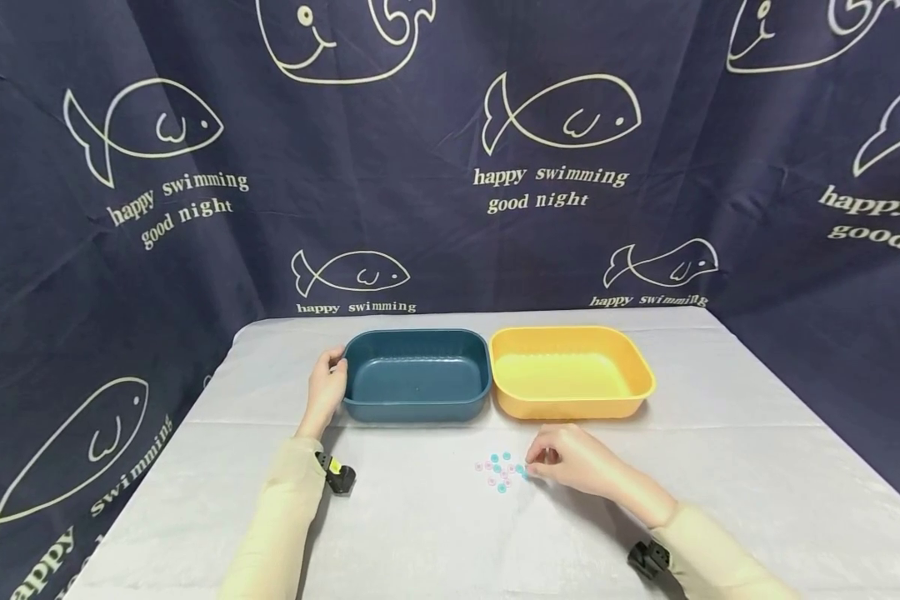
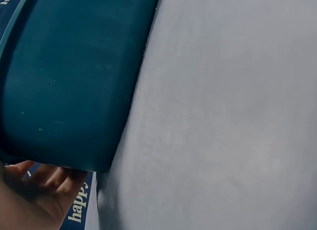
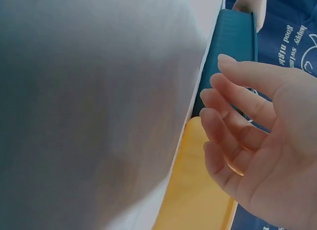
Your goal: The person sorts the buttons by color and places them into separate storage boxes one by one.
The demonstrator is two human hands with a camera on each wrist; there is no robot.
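Observation:
My left hand [image 1: 327,383] is at the left end of a teal plastic bin [image 1: 417,411], its fingers resting against the end wall. In the left wrist view the fingers [image 2: 58,183] touch that wall from outside, tips partly hidden. My right hand [image 1: 570,457] hovers low over the table, fingertips beside a scatter of small pink and turquoise bead-like discs [image 1: 497,469]. The right wrist view shows its fingers [image 3: 237,99] loosely curved, thumb apart from the index finger, and nothing visible between them.
A yellow bin [image 1: 570,409] stands right against the teal one, beyond the small discs. Both bins are hollow side up on a pale cloth-covered table [image 1: 412,517]. A dark blue curtain [image 1: 435,217] with fish drawings hangs behind and at both sides.

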